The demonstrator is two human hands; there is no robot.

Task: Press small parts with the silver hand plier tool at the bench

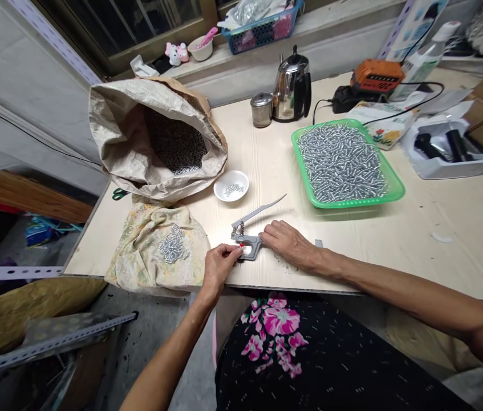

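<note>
A person seated at a pale wooden table (395, 240) works a small hand press (247, 242) that sits near the table's front edge. Both forearms stretch forward over a black floral dress (309, 354). The left hand (219, 265) comes up from below the edge, wrist bent, thumb and fingertips pinched together at the press's jaw end on something too small to make out. The right hand (288, 242) lies palm down on the table, its forearm running along the front edge, fingers curled against the right side of the press base, steadying it rather than wrapping it. The press's long lever (262, 209) stands raised, slanting up and to the right.

Left of the press, a patterned cloth (155, 251) hangs over the table edge with a small heap of metal pieces (173, 244) on it. Just behind the press stands a white bowl (231, 185) holding a few of the same pieces. Behind the cloth, an open paper sack (155, 137) is filled with dark parts. Right of the press and farther back, a green tray (389, 197) is piled with shiny metal pieces. Farther behind the press stand a small steel tin (262, 109) and a steel kettle (292, 88), and far right of them an orange battery charger (376, 75).
</note>
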